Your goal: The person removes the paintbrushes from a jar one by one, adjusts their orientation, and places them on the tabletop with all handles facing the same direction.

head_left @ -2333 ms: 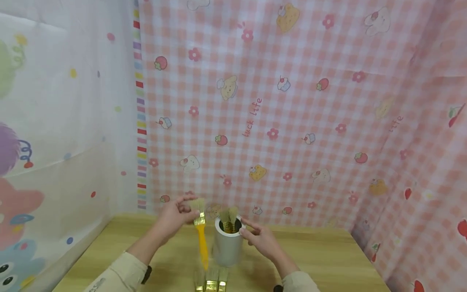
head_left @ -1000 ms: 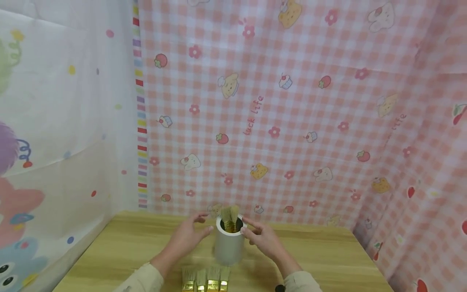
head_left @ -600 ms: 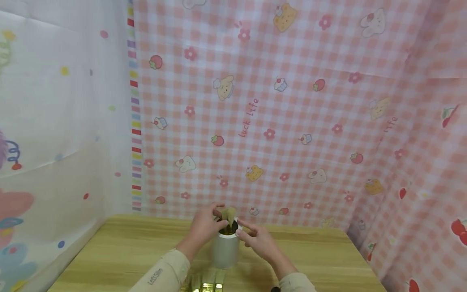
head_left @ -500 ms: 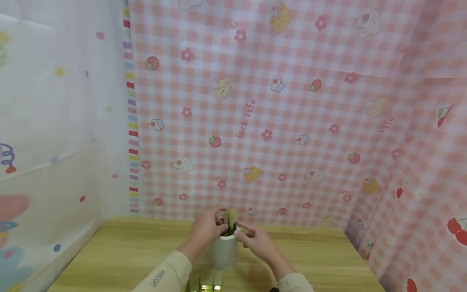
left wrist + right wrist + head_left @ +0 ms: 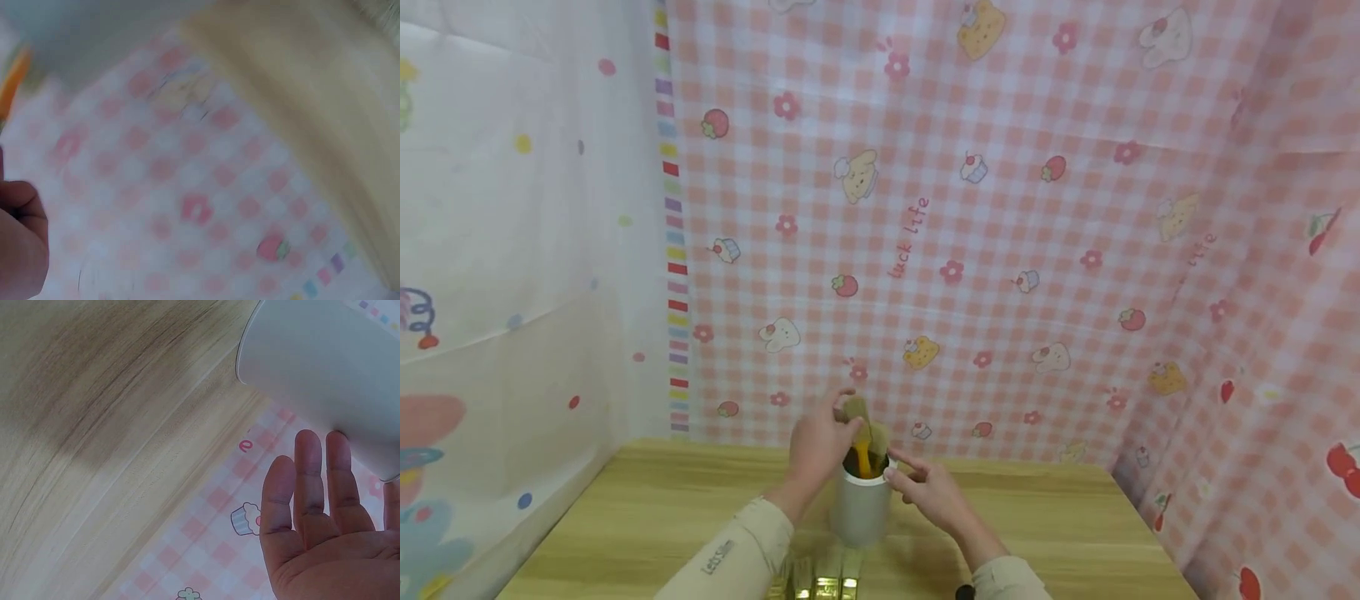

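Note:
My left hand (image 5: 820, 450) pinches a paintbrush (image 5: 862, 460) near its bristles, over a grey cylindrical pot (image 5: 861, 512). The brush stands bristles up, with the lower part of its yellow-orange handle inside the pot. Behind it, pale bristles of another paintbrush (image 5: 879, 439) show above the rim. In the left wrist view, the orange handle (image 5: 15, 78) appears at the left edge beside curled fingers (image 5: 25, 212). My right hand (image 5: 936, 496) has thumb and index finger at the pot's right rim. The right wrist view shows its other fingers (image 5: 308, 469) extended alongside the pot's wall (image 5: 325, 375).
Several paintbrushes (image 5: 827, 586) lie side by side at the front of the wooden table (image 5: 1022, 533), cut off by the lower image edge. A pink checked cloth (image 5: 970, 325) hangs behind the table, and a white patterned cloth (image 5: 550, 275) hangs at the left.
An earlier paintbrush went down beside the others on the table. My left hand then returned to the pot and has raised another one partway. The right hand has stayed at the rim.

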{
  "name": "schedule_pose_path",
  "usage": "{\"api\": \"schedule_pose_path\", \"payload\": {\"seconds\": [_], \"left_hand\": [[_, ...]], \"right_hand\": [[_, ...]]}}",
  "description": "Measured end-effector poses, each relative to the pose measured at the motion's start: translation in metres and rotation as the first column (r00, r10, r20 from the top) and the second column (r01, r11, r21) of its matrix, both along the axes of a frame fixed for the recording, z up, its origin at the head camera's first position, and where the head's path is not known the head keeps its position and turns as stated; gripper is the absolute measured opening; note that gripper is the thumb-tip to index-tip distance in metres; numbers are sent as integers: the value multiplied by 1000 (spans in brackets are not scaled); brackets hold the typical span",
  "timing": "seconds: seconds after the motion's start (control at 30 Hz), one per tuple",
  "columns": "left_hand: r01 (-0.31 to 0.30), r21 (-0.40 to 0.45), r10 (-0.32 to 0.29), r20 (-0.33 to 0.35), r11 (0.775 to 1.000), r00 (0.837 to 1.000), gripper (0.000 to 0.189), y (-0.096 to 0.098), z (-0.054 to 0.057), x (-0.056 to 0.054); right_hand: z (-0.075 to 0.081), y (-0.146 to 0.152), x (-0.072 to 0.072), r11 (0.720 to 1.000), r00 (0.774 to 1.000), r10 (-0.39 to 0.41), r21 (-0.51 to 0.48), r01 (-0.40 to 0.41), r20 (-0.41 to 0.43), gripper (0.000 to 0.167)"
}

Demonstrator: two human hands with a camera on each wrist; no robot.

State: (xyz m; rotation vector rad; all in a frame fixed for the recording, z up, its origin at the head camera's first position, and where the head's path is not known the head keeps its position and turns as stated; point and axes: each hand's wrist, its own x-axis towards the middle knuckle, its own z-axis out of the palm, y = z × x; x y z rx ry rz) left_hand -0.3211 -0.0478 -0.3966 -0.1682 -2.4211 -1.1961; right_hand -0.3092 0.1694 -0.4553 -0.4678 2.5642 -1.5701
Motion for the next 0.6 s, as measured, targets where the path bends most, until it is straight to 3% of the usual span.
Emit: {"api": "schedule_pose_path", "payload": {"seconds": [0.07, 0.13, 0.2, 0.27, 0.33, 0.5, 0.53, 0.6], "left_hand": [[7, 110, -5, -11, 994, 1000, 38, -18, 20, 4], [28, 201, -34, 24, 979, 999, 38, -42, 37, 9], [52, 237, -74, 84, 970, 994, 39, -69, 44, 15], [82, 241, -126, 174, 967, 977, 42, -96, 41, 22], [116, 212, -172, 269, 970, 948, 44, -121, 27, 30], [133, 166, -199, 493, 977, 847, 45, -160, -29, 57], [118, 164, -188, 519, 979, 834, 45, -164, -39, 62], [107, 153, -174, 540, 982, 823, 45, -170, -57, 70]], "right_hand": [[0, -1, 0, 1000, 1000, -1, 0, 1, -10, 55], [0, -2, 1, 1000, 1000, -6, 3, 6, -15, 54], [-1, -2, 3, 1000, 1000, -14, 10, 14, -15, 54], [-1, -2, 4, 1000, 1000, -22, 18, 23, -17, 54], [1, -2, 4, 999, 999, -29, 17, 29, -19, 53], [3, -3, 2, 999, 999, -41, 4, 41, -13, 52], [2, -4, 2, 999, 999, -44, 6, 44, -10, 52], [1, -5, 2, 999, 999, -44, 9, 44, 0, 52]]}}
